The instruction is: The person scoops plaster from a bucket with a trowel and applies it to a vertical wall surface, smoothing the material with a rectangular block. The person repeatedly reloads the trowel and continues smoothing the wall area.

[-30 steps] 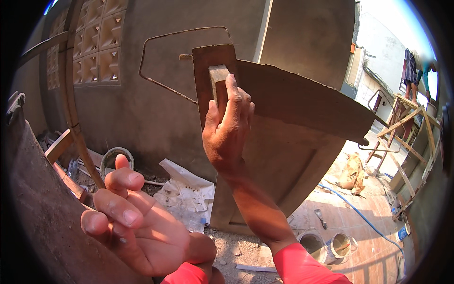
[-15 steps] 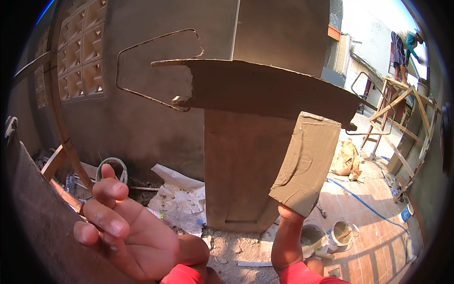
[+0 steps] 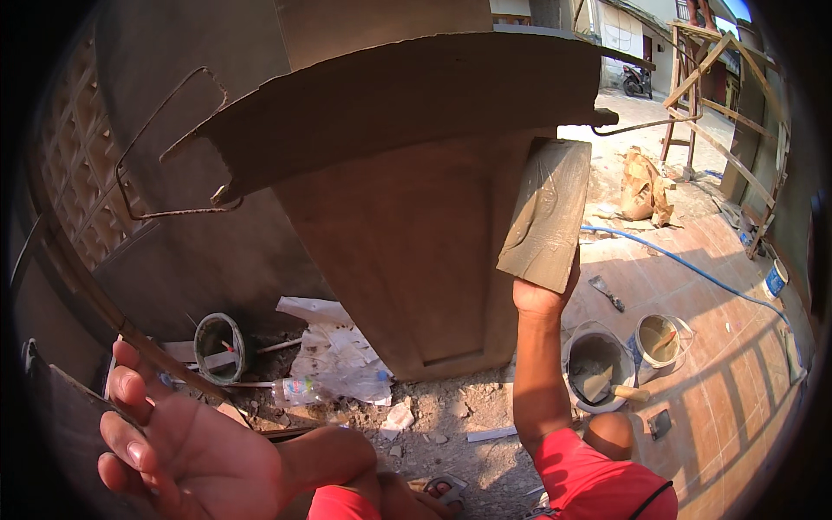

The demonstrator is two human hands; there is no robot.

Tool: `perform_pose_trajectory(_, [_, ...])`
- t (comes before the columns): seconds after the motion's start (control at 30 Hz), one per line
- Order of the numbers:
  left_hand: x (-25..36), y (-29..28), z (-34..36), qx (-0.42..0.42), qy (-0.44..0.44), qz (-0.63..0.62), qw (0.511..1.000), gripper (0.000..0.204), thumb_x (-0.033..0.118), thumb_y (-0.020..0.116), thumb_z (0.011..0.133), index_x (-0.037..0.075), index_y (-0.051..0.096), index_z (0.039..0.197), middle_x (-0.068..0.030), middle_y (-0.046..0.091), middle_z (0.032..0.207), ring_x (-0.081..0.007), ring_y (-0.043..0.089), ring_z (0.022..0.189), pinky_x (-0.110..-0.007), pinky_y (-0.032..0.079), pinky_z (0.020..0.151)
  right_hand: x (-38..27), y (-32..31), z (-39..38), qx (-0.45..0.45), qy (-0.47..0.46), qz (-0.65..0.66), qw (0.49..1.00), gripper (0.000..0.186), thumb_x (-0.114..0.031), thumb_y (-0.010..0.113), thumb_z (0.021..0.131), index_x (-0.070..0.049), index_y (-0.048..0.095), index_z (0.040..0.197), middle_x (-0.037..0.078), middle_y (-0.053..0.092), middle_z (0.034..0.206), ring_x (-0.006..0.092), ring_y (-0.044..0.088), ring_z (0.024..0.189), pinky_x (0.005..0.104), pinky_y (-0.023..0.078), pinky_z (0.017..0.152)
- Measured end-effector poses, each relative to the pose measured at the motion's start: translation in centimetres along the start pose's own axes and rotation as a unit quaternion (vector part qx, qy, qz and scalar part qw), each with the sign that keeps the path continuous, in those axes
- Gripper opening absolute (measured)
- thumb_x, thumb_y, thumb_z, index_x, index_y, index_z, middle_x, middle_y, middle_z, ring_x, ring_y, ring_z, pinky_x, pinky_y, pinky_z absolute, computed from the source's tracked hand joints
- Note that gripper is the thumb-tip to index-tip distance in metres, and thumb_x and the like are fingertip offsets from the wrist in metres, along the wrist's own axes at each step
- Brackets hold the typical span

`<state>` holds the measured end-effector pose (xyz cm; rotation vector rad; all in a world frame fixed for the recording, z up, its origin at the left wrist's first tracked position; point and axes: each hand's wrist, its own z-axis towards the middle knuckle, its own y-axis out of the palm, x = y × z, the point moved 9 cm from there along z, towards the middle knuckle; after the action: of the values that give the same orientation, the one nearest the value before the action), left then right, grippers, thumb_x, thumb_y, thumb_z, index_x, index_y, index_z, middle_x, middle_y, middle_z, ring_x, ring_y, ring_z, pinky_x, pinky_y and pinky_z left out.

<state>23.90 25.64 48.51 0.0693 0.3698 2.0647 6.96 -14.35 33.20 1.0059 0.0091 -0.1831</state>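
Note:
My right hand [image 3: 542, 295] grips a rectangular plastering float [image 3: 548, 212] from its lower end. The float is held up and tilted, its visible face coated with wet grey-brown mortar; its handle is hidden. It overlaps the right side of a plastered pillar [image 3: 407, 251] with a recessed panel. A ledge [image 3: 407, 95] with freshly smoothed plaster crosses the pillar, and bent metal rods [image 3: 121, 182] stick out at its ends. At lower left, my left hand [image 3: 199, 451] is palm up with nothing in it, its fingers loosely bent and apart, close to a dark edge.
Near my right knee are a mortar bucket [image 3: 572, 351] with a wooden-handled trowel [image 3: 628, 393] and a second bucket [image 3: 635, 342]. A blue hose [image 3: 693, 267] crosses the tiles. Wooden scaffolding [image 3: 693, 74], a torn bag [image 3: 641, 186], a plastic bottle [image 3: 295, 392] and rubble surround the pillar.
My view has tilted downward, showing more of the buckets and ground. The float appears higher against the pillar, still in my right hand. My left hand sits lower and further left, still open.

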Motion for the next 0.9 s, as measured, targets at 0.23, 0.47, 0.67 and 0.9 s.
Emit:
perform_pose_trajectory(0.23, [-0.3, 1.0, 0.0, -0.022, -0.004, 0.003, 1.0, 0.035, 0.006, 0.044, 0.089, 0.003, 0.062, 0.118, -0.0068, 0.059, 0.097, -0.0381, 0.047, 0.115, -0.061, 0.014, 0.115, -0.4, -0.4, 2.1, -0.018, -0.031, 0.029, 0.999, 0.041, -0.03, 0.047, 0.1, -0.006, 0.048, 0.133, 0.007, 0.055, 0.127, 0.021, 0.054, 0.117, 0.0377, 0.044, 0.101])
perform_pose_trajectory(0.47, [-0.2, 0.9, -0.1, -0.018, 0.002, -0.006, 1.0, 0.036, 0.006, 0.044, 0.088, 0.003, 0.062, 0.119, -0.0075, 0.059, 0.097, -0.0392, 0.046, 0.116, -0.061, 0.013, 0.115, 0.7, 1.0, 2.0, -0.032, -0.047, 0.056, 0.997, 0.04, -0.028, 0.046, 0.099, -0.005, 0.047, 0.133, 0.007, 0.054, 0.129, 0.0211, 0.053, 0.118, 0.0378, 0.043, 0.101])
perform_pose_trajectory(0.67, [0.4, 0.2, 0.0, -0.014, 0.003, 0.0, 1.0, 0.036, 0.007, 0.045, 0.088, 0.003, 0.061, 0.121, -0.0089, 0.057, 0.098, -0.0397, 0.045, 0.116, -0.061, 0.013, 0.115, 3.0, 1.6, -0.1, -0.01, -0.004, 0.028, 1.0, 0.041, -0.031, 0.049, 0.097, -0.009, 0.051, 0.132, 0.007, 0.057, 0.13, 0.0233, 0.053, 0.12, 0.0418, 0.042, 0.103])
perform_pose_trajectory(0.9, [1.3, -0.3, 0.7, -0.049, -0.028, 0.041, 0.998, 0.033, 0.008, 0.046, 0.089, 0.004, 0.062, 0.118, -0.0056, 0.057, 0.097, -0.0369, 0.045, 0.115, -0.059, 0.013, 0.116, 6.6, 3.8, -3.3, 0.002, 0.02, 0.002, 1.0, 0.046, -0.025, 0.042, 0.096, -0.006, 0.043, 0.138, 0.008, 0.052, 0.129, 0.0197, 0.053, 0.118, 0.0356, 0.045, 0.099])
